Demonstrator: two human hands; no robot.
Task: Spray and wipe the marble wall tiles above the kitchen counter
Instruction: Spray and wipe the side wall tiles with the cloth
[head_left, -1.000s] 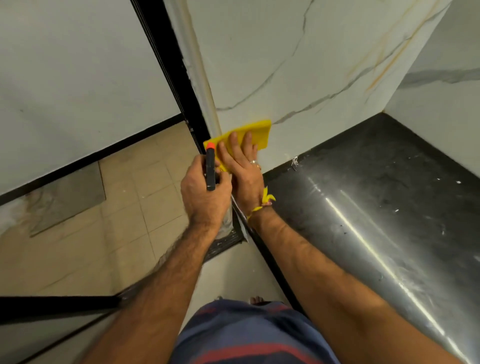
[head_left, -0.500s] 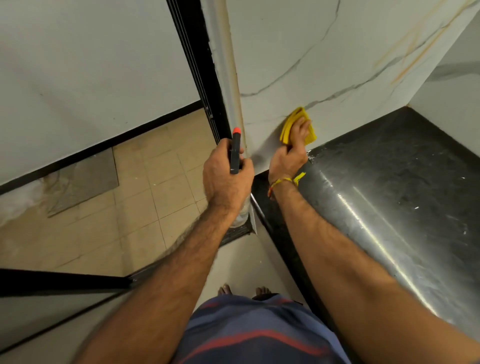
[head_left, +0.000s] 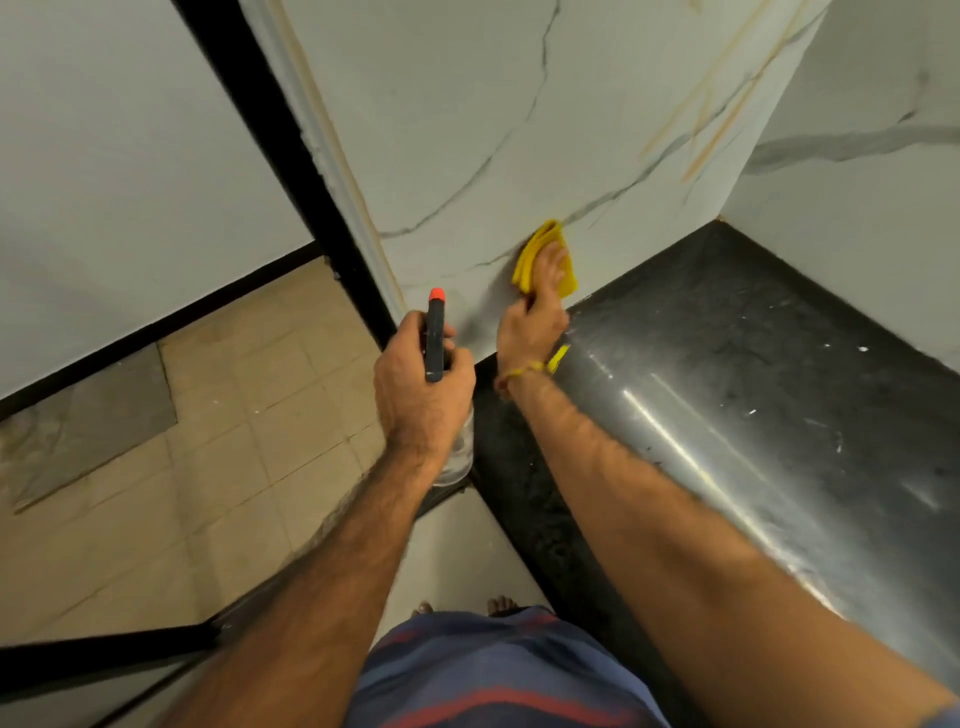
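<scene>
The white marble wall tiles (head_left: 467, 130) with grey and tan veins rise above the dark counter (head_left: 753, 374). My right hand (head_left: 535, 312) presses a folded yellow cloth (head_left: 540, 254) flat against the bottom of the tile, just above the counter's back edge. My left hand (head_left: 421, 379) grips a spray bottle (head_left: 435, 338) with a dark head and an orange nozzle tip, held upright left of the counter's corner. The clear bottle body is mostly hidden under my hand.
A second marble wall (head_left: 857, 156) meets the first at the far right corner. A black vertical frame (head_left: 291, 171) borders the tiles on the left. Beige floor tiles (head_left: 182, 441) lie below on the left. The counter's front edge (head_left: 519, 493) runs toward me.
My right hand slid the yellow cloth rightward along the base of the wall, away from the tile's left edge. The cloth now looks folded smaller. My left hand stays around the spray bottle.
</scene>
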